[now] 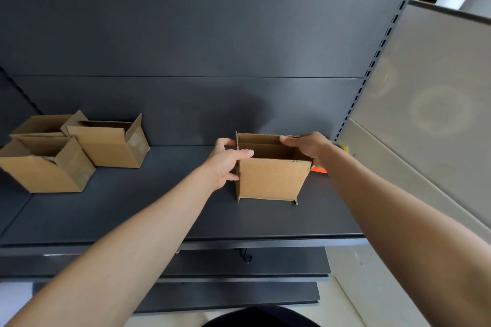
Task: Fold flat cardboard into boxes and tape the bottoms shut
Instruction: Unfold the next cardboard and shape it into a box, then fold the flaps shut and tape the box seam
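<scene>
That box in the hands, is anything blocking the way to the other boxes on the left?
Nothing visible does. The box is held by the left hand and right hand; bare shelf lies between it and the finished boxes.

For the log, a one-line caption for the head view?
Both hands, left and right, hold an open cardboard box on a dark shelf.

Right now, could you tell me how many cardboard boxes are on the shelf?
4: one held by both hands mid-shelf, and three clustered at the left: front, middle, back. Others may be hidden.
</scene>
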`<state>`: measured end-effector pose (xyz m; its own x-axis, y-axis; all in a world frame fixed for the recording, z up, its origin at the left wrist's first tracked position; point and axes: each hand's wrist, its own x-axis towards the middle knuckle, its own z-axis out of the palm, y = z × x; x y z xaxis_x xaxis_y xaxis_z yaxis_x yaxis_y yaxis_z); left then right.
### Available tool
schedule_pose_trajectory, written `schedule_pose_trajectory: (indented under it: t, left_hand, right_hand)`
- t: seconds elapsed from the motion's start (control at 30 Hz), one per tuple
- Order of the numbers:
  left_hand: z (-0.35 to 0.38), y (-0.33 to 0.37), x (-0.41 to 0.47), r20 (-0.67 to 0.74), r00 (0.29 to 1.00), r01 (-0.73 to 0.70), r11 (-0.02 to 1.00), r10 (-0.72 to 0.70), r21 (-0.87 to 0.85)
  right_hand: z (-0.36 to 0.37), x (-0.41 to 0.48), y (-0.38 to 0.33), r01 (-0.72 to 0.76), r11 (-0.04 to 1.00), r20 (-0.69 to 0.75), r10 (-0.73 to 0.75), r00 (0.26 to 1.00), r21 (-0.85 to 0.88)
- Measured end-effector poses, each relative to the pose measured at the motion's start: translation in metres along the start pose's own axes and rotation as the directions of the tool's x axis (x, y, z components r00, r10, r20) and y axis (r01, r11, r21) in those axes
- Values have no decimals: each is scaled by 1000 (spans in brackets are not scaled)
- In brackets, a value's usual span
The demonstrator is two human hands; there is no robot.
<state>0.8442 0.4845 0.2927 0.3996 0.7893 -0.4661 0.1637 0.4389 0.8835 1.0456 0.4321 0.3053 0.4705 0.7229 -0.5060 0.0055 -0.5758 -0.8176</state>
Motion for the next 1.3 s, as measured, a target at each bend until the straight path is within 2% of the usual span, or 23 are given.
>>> schedule_pose_trajectory:
  t: [0.17, 0.47, 0.6, 0.7, 0.8, 0.9, 1.0, 1.13, 1.3]
  left_hand:
    - [5, -3, -2, -39, 998, -47, 999, 47, -16]
    - [6, -5, -2, 3, 1000, -27, 999, 27, -17]
    - [15, -3, -2, 94, 995, 12, 995, -21, 99]
    - [22, -5, -2, 89, 996, 9, 986, -24, 165]
    - [17, -13, 0, 97, 994, 40, 991, -53, 125]
    - [11, -20, 3, 102, 993, 49, 997, -55, 64]
    - [9, -22, 7, 101, 993, 47, 997, -53, 59]
    - [7, -23, 11, 123, 990, 58, 995, -68, 86]
    - [2, -24, 14, 184, 976, 86, 986, -112, 144]
  right_hand:
    - [4, -2, -2, 18, 997, -143, -29, 989, -78]
    - [6, -1, -5, 0, 989, -201, -30, 979, -147]
    - [9, 0, -5, 3, 980, -196, -43, 980, -201]
    - [12, 1, -1, 12, 979, -182, -50, 982, -203]
    - [8, 2, 3, 8, 993, -107, -21, 994, -120]
    - [-4, 0, 2, -71, 992, 27, 68, 997, 106]
    - [-13, 2, 4, -95, 956, 88, 73, 993, 278]
    - [-21, 2, 19, -119, 916, 184, 51, 982, 383]
    - [-28, 1, 35, -152, 895, 289, 27, 957, 419]
